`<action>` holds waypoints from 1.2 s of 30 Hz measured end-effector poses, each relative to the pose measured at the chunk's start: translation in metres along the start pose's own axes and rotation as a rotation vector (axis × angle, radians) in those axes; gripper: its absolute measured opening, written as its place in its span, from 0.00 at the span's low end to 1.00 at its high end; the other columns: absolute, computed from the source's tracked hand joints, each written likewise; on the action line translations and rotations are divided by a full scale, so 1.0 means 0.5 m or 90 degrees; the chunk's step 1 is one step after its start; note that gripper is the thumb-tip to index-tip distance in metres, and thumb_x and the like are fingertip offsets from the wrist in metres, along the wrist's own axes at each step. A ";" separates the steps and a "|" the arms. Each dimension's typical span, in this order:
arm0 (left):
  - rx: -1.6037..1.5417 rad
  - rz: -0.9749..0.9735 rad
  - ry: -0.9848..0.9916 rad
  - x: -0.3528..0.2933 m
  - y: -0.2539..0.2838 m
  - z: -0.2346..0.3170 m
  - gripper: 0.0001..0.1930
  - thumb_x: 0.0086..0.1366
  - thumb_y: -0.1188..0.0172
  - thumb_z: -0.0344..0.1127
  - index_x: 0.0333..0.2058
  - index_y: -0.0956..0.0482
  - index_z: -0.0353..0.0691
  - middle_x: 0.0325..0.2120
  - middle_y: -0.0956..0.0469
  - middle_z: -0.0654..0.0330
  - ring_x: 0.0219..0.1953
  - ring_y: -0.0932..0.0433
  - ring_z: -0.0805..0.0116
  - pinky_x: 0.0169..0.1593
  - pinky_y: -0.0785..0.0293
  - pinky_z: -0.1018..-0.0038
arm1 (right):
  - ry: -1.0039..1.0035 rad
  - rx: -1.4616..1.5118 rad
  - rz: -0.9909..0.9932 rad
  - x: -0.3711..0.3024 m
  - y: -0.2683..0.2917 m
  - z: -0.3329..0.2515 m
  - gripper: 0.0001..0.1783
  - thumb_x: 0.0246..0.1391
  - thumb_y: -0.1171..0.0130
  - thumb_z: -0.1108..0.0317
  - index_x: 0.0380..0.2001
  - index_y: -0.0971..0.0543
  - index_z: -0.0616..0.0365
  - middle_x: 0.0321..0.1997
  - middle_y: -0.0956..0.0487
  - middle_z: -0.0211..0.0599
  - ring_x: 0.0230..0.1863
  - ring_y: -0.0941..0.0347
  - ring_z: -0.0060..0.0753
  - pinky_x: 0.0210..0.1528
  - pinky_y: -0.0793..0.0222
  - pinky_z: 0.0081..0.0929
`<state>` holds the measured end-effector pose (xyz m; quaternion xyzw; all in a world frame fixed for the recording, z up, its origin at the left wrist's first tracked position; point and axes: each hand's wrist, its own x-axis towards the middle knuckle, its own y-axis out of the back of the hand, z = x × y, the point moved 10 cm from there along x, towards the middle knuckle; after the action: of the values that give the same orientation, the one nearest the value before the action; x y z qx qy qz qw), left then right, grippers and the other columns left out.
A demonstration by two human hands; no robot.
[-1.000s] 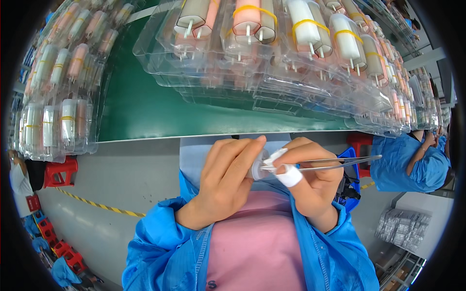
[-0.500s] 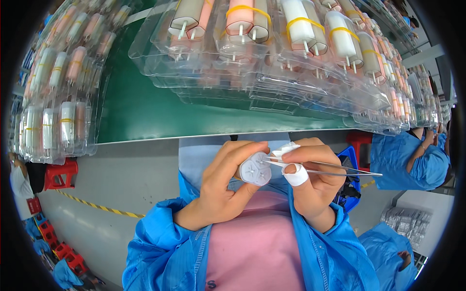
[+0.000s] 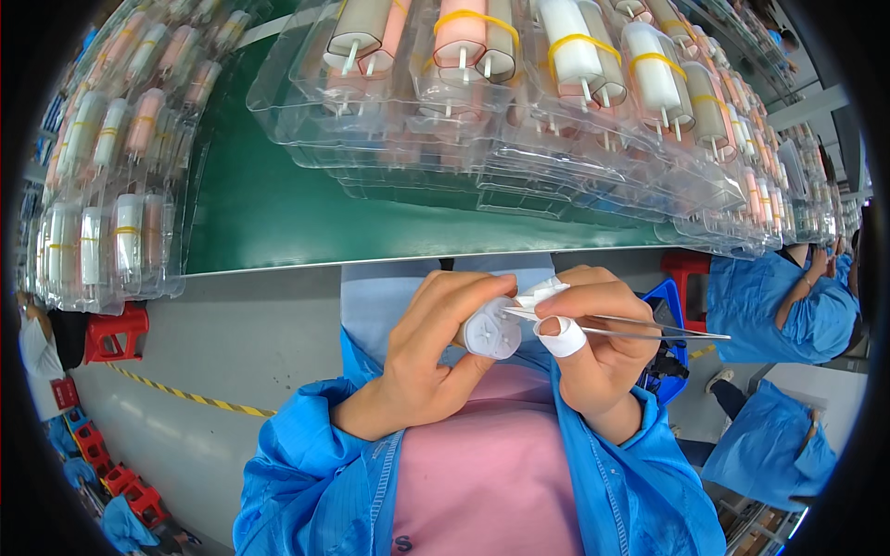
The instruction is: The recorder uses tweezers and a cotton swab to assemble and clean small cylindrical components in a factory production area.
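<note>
My left hand (image 3: pixel 431 347) is closed round a whitish cylinder (image 3: pixel 491 331), its round end with several lobed hollows turned to the right. Metal tweezers (image 3: pixel 640 326) are pinched in my right hand (image 3: pixel 598 343), their tips touching or close to the upper part of that end face; the exact contact is too small to make out. White wrapping (image 3: pixel 562 336) covers my right thumb, and another white wrap (image 3: pixel 540 290) sits at the right index fingertip. Both hands are held in front of my body, below the table edge.
Stacked clear plastic trays (image 3: pixel 519 157) of banded white, grey and pink cylinders stand on the green table (image 3: pixel 278 222). More such trays (image 3: pixel 111 213) rise at the left. A blue bin (image 3: pixel 669 347) and a red stool (image 3: pixel 684 269) are at the right. Co-workers in blue sit nearby.
The cylinder's end has turned slightly in my left hand, and the tweezer tips have moved a little down and left over it. A co-worker at lower right has shifted.
</note>
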<state>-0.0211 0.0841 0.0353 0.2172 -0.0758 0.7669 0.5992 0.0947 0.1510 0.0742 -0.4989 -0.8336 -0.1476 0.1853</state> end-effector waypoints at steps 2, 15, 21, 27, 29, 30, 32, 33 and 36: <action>-0.001 -0.001 -0.005 0.001 -0.001 0.001 0.27 0.45 0.40 0.19 0.49 0.29 0.30 0.43 0.26 0.49 0.41 0.26 0.54 0.43 0.30 0.67 | 0.015 -0.007 -0.003 0.004 0.000 -0.005 0.08 0.41 0.35 0.77 0.29 0.21 0.62 0.29 0.20 0.43 0.28 0.23 0.33 0.29 0.29 0.22; 0.028 -0.001 -0.029 0.004 0.000 0.010 0.27 0.45 0.39 0.19 0.48 0.28 0.29 0.42 0.26 0.49 0.39 0.27 0.54 0.40 0.30 0.67 | 0.054 -0.054 -0.023 0.010 -0.007 -0.012 0.07 0.41 0.35 0.76 0.28 0.20 0.61 0.26 0.20 0.41 0.26 0.23 0.33 0.28 0.30 0.23; 0.083 0.006 -0.035 0.003 0.003 0.005 0.26 0.44 0.38 0.19 0.47 0.28 0.29 0.40 0.25 0.49 0.37 0.27 0.54 0.38 0.31 0.67 | 0.036 -0.153 -0.104 0.018 -0.029 -0.009 0.07 0.40 0.36 0.76 0.28 0.20 0.61 0.27 0.20 0.41 0.27 0.24 0.35 0.29 0.31 0.25; 0.070 -0.002 -0.043 0.013 0.003 0.013 0.27 0.45 0.38 0.19 0.48 0.28 0.29 0.40 0.25 0.49 0.37 0.26 0.54 0.39 0.30 0.68 | 0.017 -0.005 -0.021 0.009 0.000 0.008 0.08 0.41 0.36 0.77 0.29 0.20 0.62 0.29 0.20 0.42 0.28 0.23 0.34 0.31 0.29 0.24; 0.045 -0.004 -0.032 0.011 0.001 0.011 0.27 0.45 0.38 0.19 0.49 0.29 0.29 0.40 0.25 0.49 0.38 0.26 0.54 0.40 0.30 0.68 | 0.030 0.002 -0.020 0.007 0.001 0.004 0.08 0.41 0.35 0.77 0.29 0.20 0.63 0.29 0.19 0.43 0.29 0.23 0.34 0.31 0.29 0.24; 0.040 -0.004 -0.027 0.009 0.001 0.010 0.27 0.46 0.38 0.19 0.49 0.29 0.29 0.40 0.25 0.49 0.38 0.26 0.55 0.40 0.30 0.68 | 0.037 0.005 -0.019 0.006 0.002 0.002 0.08 0.41 0.35 0.78 0.30 0.20 0.63 0.30 0.19 0.43 0.29 0.23 0.33 0.31 0.28 0.24; 0.035 -0.006 -0.022 0.007 0.001 0.008 0.27 0.46 0.38 0.19 0.49 0.29 0.29 0.40 0.25 0.49 0.38 0.26 0.55 0.40 0.30 0.68 | 0.039 -0.006 -0.021 0.005 -0.001 0.000 0.09 0.41 0.35 0.78 0.29 0.20 0.64 0.30 0.19 0.43 0.29 0.23 0.33 0.31 0.28 0.23; 0.035 -0.008 -0.021 0.007 0.001 0.007 0.27 0.46 0.38 0.20 0.49 0.29 0.29 0.40 0.25 0.49 0.38 0.26 0.55 0.40 0.30 0.68 | 0.040 -0.011 -0.022 0.005 -0.002 -0.001 0.09 0.41 0.35 0.78 0.29 0.20 0.64 0.30 0.19 0.43 0.29 0.23 0.33 0.31 0.28 0.23; 0.035 -0.005 -0.018 0.006 0.001 0.007 0.27 0.46 0.38 0.20 0.49 0.29 0.30 0.40 0.25 0.49 0.38 0.26 0.55 0.40 0.30 0.68 | 0.036 -0.027 -0.025 0.006 -0.004 -0.003 0.09 0.40 0.35 0.78 0.29 0.20 0.63 0.30 0.20 0.43 0.29 0.23 0.33 0.30 0.29 0.23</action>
<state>-0.0213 0.0853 0.0399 0.2449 -0.0621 0.7630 0.5950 0.0921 0.1519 0.0765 -0.4819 -0.8343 -0.1834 0.1952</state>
